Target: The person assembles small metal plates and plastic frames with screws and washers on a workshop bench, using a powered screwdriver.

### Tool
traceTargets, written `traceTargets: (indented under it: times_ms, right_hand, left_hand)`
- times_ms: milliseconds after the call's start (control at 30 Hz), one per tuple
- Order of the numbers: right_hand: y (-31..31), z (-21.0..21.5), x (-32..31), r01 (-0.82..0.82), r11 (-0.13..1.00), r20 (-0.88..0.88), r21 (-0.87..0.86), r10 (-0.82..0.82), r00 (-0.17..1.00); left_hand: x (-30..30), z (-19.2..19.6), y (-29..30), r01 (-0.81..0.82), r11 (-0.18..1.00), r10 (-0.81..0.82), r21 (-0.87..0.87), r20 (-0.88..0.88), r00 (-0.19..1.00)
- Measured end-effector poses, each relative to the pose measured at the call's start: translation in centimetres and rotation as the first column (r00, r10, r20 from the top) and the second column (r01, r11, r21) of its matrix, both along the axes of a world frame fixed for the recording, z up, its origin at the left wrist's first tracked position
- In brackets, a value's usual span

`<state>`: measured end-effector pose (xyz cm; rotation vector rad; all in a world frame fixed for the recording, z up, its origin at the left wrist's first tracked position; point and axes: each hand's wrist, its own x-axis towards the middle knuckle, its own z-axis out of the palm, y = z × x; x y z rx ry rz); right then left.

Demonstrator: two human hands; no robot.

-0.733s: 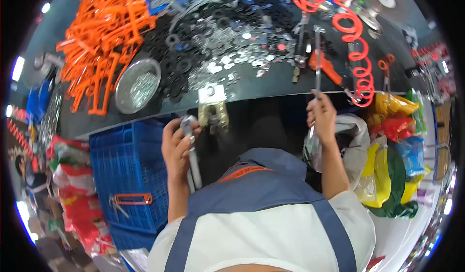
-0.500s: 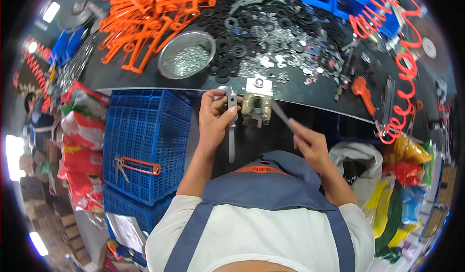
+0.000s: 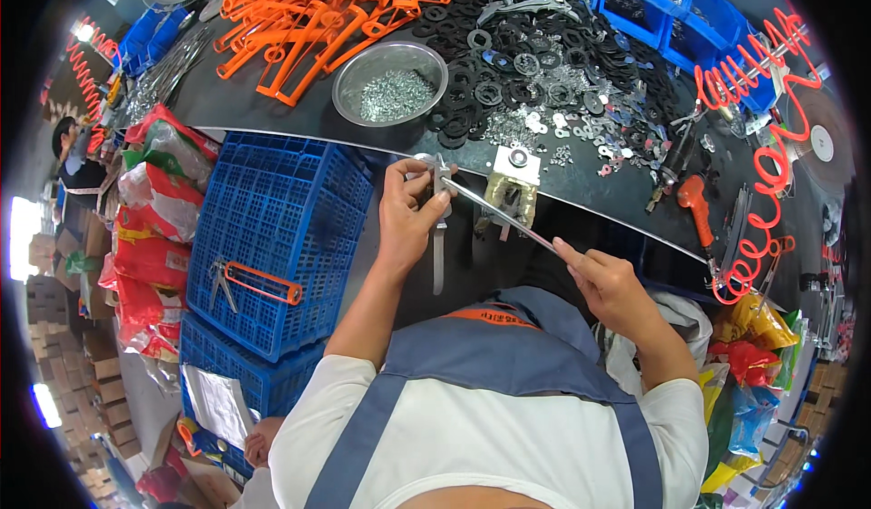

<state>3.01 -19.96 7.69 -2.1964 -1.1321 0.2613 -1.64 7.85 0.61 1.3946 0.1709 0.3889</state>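
Left hand: I'm pinching a grey metal piece up near its top; thumb and fingers are closing on it, so no real gap there
Grey metal piece: it's hanging just in front of the near edge of the desk; a long flat strip is dangling below my fingers, roughly upright
Right hand: I'm holding one end of a metal rod; fingers are curling in around it, thumb on top
Metal rod: it's slanting up and left toward the grey metal piece; its far tip is meeting the piece in view, can't tell if they're actually touching
White-topped block: it's sitting at the desk edge just beyond the rod; a yellowish bracket is jutting out below
Metal bowl: it's holding loads of small shiny bits; orange frames are piling up to its left, black rings are lying on its right
Blue crate: it's standing below the desk, left of my left arm
Red coiled hose: it's looping down over the desk's right side
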Motion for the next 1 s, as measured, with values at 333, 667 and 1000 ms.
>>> traceTargets:
  times_ms: [333,667,1000]
  right_hand:
    - [-0.9,-4.7,0.5,-0.004,0.988,-0.021,0.157,0.007,1.0]
    - [7.7,-4.9,0.6,0.303,0.798,-0.171,0.521,-0.251,0.953]
    - [6.2,-5.2,1.4,0.557,0.681,-0.871,0.475,0.274,0.408]
  left_hand:
    - [1.0,1.0,-0.3,-0.196,0.527,0.004,0.827,0.228,0.974]
    - [3.4,7.1,-2.6,0.205,0.284,-0.415,0.936,-0.073,0.907]
    - [-0.4,8.5,-1.6,0.012,0.417,-0.248,0.909,0.101,0.964]
